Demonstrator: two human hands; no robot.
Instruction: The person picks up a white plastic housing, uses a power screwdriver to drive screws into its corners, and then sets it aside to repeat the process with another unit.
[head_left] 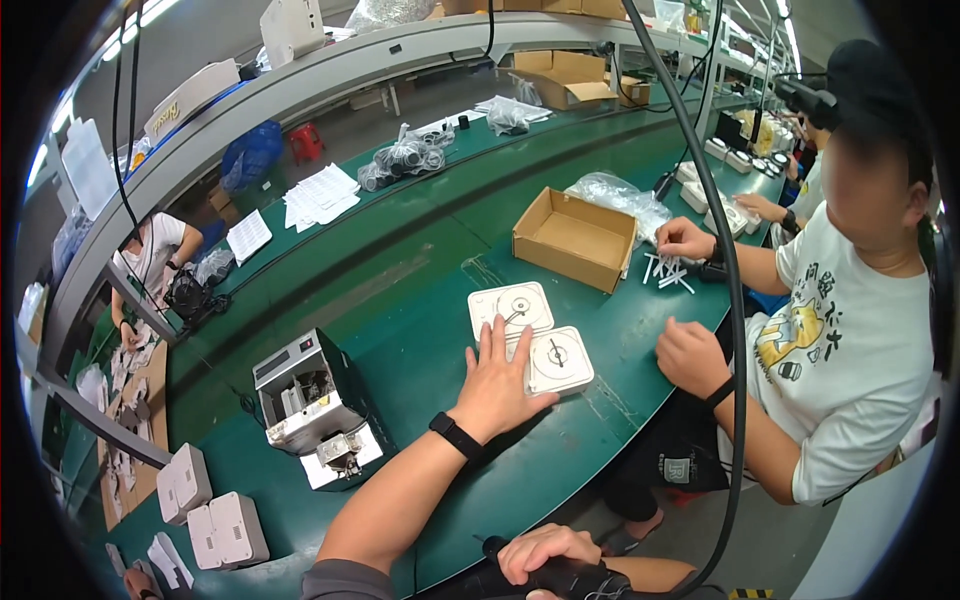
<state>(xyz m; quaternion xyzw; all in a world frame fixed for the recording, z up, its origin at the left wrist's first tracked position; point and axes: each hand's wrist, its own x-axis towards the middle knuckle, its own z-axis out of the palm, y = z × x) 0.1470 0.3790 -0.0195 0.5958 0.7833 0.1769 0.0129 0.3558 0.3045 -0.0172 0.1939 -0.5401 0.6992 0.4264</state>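
My left hand (495, 385), with a black band at the wrist, lies flat with its fingers spread on two square white device housings. The far white housing (485, 303) bears a round part and an arm-like outline on its face; my fingertips touch its near edge. Beside my thumb and forefinger, the nearer white housing (575, 372) shows a circular outline with a dark centre. Low in the view, close to my body, my right hand (550, 555) is closed around a black cylindrical tool (580, 578). Its tip and full shape are partly hidden.
A metal-and-black machine (310, 400) stands left of my arm, near stacked white housings (225, 530). An open cardboard box (575, 240) sits beyond, with white strips (668, 270) near a co-worker's hands (690, 355). A black cable (735, 300) hangs down on the right.
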